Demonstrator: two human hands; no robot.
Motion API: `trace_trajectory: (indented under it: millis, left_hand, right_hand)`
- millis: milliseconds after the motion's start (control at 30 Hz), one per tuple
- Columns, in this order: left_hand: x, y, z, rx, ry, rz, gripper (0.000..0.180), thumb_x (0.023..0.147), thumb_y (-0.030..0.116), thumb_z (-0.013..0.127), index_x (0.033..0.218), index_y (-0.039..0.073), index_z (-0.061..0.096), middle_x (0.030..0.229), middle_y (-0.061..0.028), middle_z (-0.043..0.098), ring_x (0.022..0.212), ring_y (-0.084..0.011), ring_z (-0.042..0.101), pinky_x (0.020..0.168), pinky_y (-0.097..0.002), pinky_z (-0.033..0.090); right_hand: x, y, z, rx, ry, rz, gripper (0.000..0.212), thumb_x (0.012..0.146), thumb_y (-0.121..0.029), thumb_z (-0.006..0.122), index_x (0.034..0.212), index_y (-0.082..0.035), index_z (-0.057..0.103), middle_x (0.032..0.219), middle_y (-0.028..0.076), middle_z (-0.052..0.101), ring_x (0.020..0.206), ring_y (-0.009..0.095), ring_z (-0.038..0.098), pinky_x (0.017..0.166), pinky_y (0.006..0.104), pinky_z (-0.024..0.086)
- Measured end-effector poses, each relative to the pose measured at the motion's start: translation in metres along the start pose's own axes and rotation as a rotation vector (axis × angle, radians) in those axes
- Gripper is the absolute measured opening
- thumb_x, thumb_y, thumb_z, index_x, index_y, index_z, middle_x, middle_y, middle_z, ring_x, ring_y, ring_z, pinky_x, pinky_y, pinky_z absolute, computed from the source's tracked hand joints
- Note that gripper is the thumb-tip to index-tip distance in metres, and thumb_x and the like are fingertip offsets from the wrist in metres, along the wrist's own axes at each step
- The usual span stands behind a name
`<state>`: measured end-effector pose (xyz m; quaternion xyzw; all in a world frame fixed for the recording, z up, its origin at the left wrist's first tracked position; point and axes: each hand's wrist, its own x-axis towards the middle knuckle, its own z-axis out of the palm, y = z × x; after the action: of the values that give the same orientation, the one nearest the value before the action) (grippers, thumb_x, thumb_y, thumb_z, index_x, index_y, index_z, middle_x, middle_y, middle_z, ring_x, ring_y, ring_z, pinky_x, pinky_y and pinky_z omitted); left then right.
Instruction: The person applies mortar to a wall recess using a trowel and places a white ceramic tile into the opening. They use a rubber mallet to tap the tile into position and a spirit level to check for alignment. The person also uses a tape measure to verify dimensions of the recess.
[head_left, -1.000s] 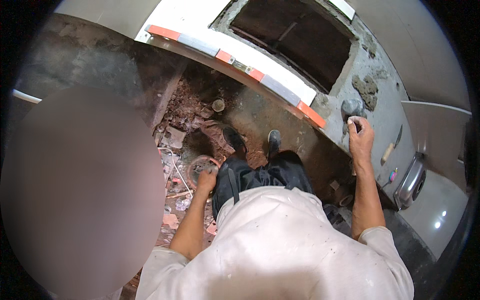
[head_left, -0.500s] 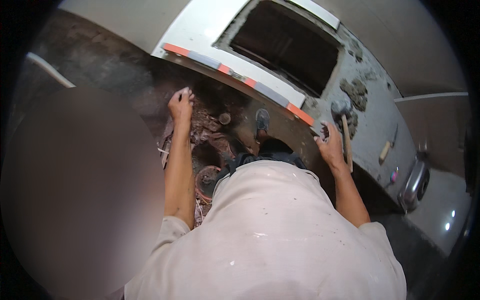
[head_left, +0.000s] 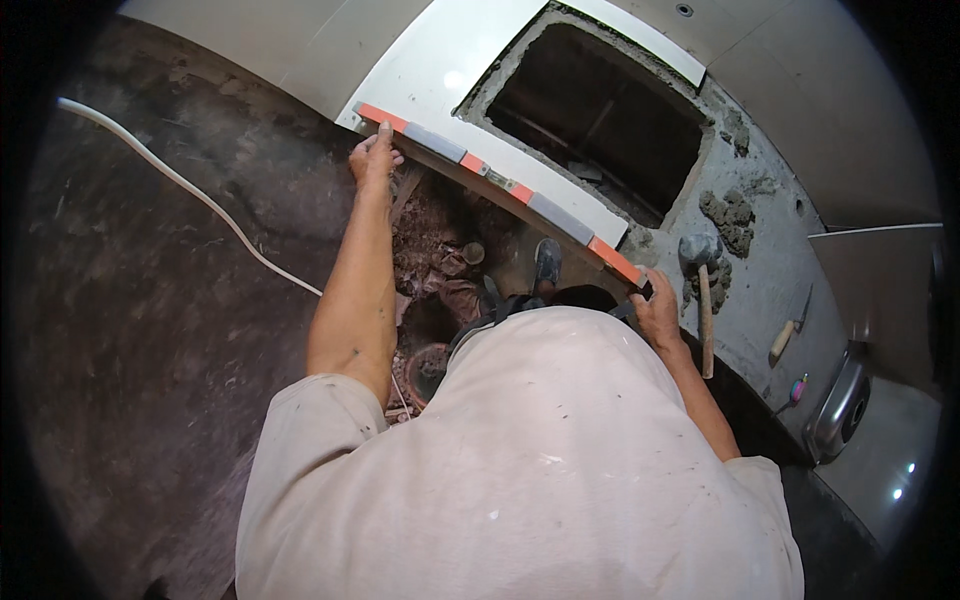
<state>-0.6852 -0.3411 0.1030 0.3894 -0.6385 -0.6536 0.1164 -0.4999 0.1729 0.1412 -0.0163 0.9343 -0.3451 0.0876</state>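
Note:
An orange and grey spirit level (head_left: 558, 217) lies along the front edge of a white slab (head_left: 430, 80), slanting down to the right. Near its far left end my left hand (head_left: 374, 160) is closed on it, the thumb on top and the fingers curled at the front side. At the other end my right hand (head_left: 656, 308) grips the level's tip. Behind the level, a rectangular opening (head_left: 600, 110) with rough mortar edges is cut through the counter. A mallet (head_left: 703, 285) with a wooden handle rests on the grey mortar surface, beyond my right hand.
Clumps of wet mortar (head_left: 731, 222), a trowel (head_left: 785, 338) and a small pink item (head_left: 798, 388) lie on the right side of the counter, near a metal sink (head_left: 840, 405). Below are rubble (head_left: 430, 240) and a bucket (head_left: 428, 372). A white hose (head_left: 190, 188) crosses the floor.
Both hands, earlier apart from the spirit level, have come to its two ends and closed on it. The view has shifted, and the blurred patch at left no longer shows.

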Motion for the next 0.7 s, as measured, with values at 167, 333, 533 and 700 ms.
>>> trace_trajectory:
  millis: [167,333,533,700]
  left_hand:
    - [0.002,-0.002,0.004,0.113,-0.007,-0.03,0.073,0.083,0.045,0.085,0.127,-0.008,0.063,0.1,-0.0148,0.068,0.08,-0.0177,0.066,0.065,-0.0299,0.057]
    - [0.015,-0.011,0.009,0.219,0.036,0.022,0.073,0.081,0.041,0.088,0.127,-0.01,0.063,0.1,-0.0138,0.071,0.082,-0.0177,0.065,0.071,-0.0315,0.054]
    - [0.016,-0.01,0.009,0.284,0.049,0.045,0.074,0.08,0.04,0.088,0.127,-0.011,0.064,0.107,-0.0161,0.072,0.087,-0.02,0.066,0.076,-0.0317,0.053]
    - [0.006,-0.002,0.01,0.287,0.06,0.04,0.073,0.077,0.04,0.089,0.124,-0.011,0.066,0.114,-0.0218,0.072,0.102,-0.0272,0.068,0.09,-0.0382,0.053]
  right_hand:
    - [0.001,0.003,0.0,0.018,-0.018,-0.01,0.048,0.075,0.0,0.069,0.123,0.002,0.063,0.114,0.021,0.063,0.112,0.04,0.061,0.1,0.0424,0.047]
    - [0.002,0.001,-0.004,0.01,-0.021,-0.016,0.046,0.076,-0.001,0.067,0.121,0.003,0.064,0.114,0.022,0.062,0.111,0.04,0.061,0.1,0.0428,0.047]
    - [0.003,0.002,-0.004,0.007,-0.04,0.001,0.046,0.076,-0.004,0.067,0.121,0.005,0.063,0.117,0.023,0.063,0.112,0.04,0.062,0.102,0.043,0.047]
    - [0.003,0.002,-0.004,-0.021,-0.052,0.02,0.046,0.076,-0.003,0.067,0.121,0.007,0.063,0.118,0.023,0.064,0.114,0.04,0.062,0.103,0.0424,0.047]
